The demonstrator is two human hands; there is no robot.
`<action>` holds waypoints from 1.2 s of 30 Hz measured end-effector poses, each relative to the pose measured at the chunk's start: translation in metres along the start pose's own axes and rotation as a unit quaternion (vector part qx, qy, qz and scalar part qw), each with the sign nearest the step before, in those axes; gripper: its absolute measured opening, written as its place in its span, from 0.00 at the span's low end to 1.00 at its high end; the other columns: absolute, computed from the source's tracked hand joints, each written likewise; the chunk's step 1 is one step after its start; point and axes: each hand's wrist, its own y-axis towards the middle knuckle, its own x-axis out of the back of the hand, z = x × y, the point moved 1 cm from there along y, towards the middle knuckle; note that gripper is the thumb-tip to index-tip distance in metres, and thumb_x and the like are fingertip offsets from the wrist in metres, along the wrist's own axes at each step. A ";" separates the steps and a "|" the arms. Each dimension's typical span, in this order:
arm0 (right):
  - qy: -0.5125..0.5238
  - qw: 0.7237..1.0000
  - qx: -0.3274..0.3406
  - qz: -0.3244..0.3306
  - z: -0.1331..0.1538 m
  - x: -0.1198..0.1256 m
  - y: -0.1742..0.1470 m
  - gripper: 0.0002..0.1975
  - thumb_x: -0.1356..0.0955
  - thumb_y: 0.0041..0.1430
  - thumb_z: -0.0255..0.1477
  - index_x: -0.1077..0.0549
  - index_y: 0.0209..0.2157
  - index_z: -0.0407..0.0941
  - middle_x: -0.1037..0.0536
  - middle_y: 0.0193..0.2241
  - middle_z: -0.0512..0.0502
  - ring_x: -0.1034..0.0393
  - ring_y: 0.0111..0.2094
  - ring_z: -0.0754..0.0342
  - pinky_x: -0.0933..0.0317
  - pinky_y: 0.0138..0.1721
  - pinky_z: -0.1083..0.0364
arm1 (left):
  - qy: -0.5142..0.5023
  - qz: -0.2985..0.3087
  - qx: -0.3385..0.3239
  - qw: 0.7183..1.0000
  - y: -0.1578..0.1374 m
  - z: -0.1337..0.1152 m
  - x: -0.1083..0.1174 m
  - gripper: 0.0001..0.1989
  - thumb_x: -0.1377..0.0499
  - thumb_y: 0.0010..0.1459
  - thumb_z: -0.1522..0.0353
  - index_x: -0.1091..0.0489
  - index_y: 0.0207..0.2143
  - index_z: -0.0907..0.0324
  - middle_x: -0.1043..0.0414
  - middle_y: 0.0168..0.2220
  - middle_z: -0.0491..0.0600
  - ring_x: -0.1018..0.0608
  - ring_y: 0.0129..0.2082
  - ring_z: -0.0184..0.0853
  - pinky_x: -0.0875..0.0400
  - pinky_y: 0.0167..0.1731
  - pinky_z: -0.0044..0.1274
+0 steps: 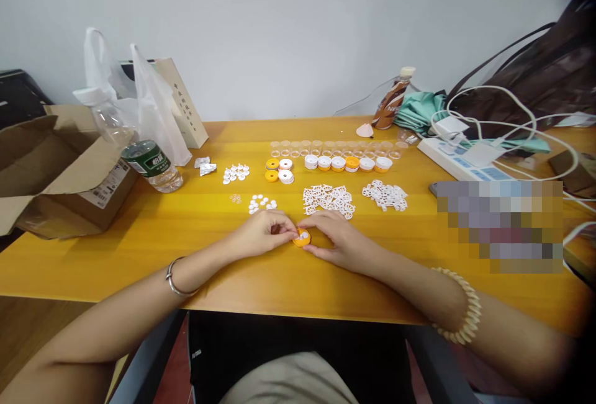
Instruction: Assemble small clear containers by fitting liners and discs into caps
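A small round orange case (305, 244) with white parts inside lies on the table in front of me. My right hand (338, 241) curls around its right side, thumb at the near edge and index finger at the far edge. My left hand (266, 234) pinches at the case's left side; whatever sits between those fingertips is hidden. Just beyond are small white discs (263, 204), tiny pinkish rings (235, 198), white stemmed pieces (236, 173) and two piles of white openwork pieces, one in the middle (328, 199) and one to the right (385, 195).
Orange and white round shells (285, 176) stand stacked, beside a row of similar shells (367, 164) and clear cups (316, 148). Left are a water bottle (153, 165) and cardboard box (107, 196). Right are a power strip (465, 159), cables and a brown drink bottle (390, 106).
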 end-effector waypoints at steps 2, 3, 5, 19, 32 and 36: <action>0.000 1.000 0.004 0.001 0.001 0.000 0.000 0.14 0.32 0.54 0.27 0.33 0.43 0.46 0.27 0.38 0.45 0.35 0.42 0.51 0.42 0.44 0.51 | -0.029 0.005 0.019 0.999 0.001 0.002 -0.002 0.10 0.44 0.56 0.67 0.28 0.29 0.64 0.28 0.25 0.48 0.30 0.24 0.27 0.37 0.26 0.19; 0.000 1.000 0.005 0.000 0.001 0.000 0.001 0.13 0.32 0.54 0.27 0.33 0.43 0.46 0.27 0.38 0.45 0.35 0.42 0.51 0.42 0.44 0.52 | -0.036 0.006 0.022 0.999 0.001 0.002 -0.002 0.10 0.45 0.56 0.67 0.28 0.29 0.65 0.28 0.25 0.48 0.30 0.24 0.27 0.37 0.26 0.19; 0.000 1.000 0.006 -0.001 0.002 0.000 0.001 0.13 0.32 0.54 0.27 0.33 0.42 0.45 0.27 0.37 0.46 0.35 0.41 0.52 0.42 0.44 0.52 | -0.033 0.008 0.018 0.999 0.000 0.000 -0.003 0.10 0.45 0.56 0.68 0.28 0.29 0.65 0.27 0.26 0.48 0.29 0.25 0.27 0.37 0.27 0.18; 0.006 1.000 0.000 0.003 0.002 0.001 0.001 0.13 0.33 0.55 0.28 0.33 0.43 0.47 0.26 0.38 0.45 0.34 0.42 0.50 0.41 0.44 0.50 | 0.109 -0.040 -0.050 0.992 -0.004 -0.009 0.002 0.07 0.44 0.55 0.68 0.27 0.31 0.60 0.29 0.24 0.45 0.30 0.24 0.28 0.37 0.28 0.21; -0.004 1.000 -0.002 -0.014 0.001 0.000 0.000 0.13 0.33 0.53 0.27 0.35 0.41 0.45 0.26 0.39 0.43 0.33 0.43 0.49 0.40 0.44 0.49 | 0.346 -0.001 -0.268 0.899 -0.019 -0.009 0.008 0.15 0.48 0.60 0.66 0.32 0.49 0.57 0.29 0.30 0.49 0.29 0.31 0.32 0.37 0.33 0.25; 0.004 1.000 -0.003 -0.017 0.001 0.000 -0.001 0.11 0.32 0.53 0.28 0.35 0.40 0.46 0.26 0.38 0.44 0.33 0.42 0.50 0.40 0.44 0.49 | 0.360 0.001 -0.267 0.894 -0.019 -0.009 0.008 0.14 0.48 0.60 0.65 0.31 0.47 0.56 0.30 0.30 0.48 0.30 0.32 0.32 0.39 0.33 0.25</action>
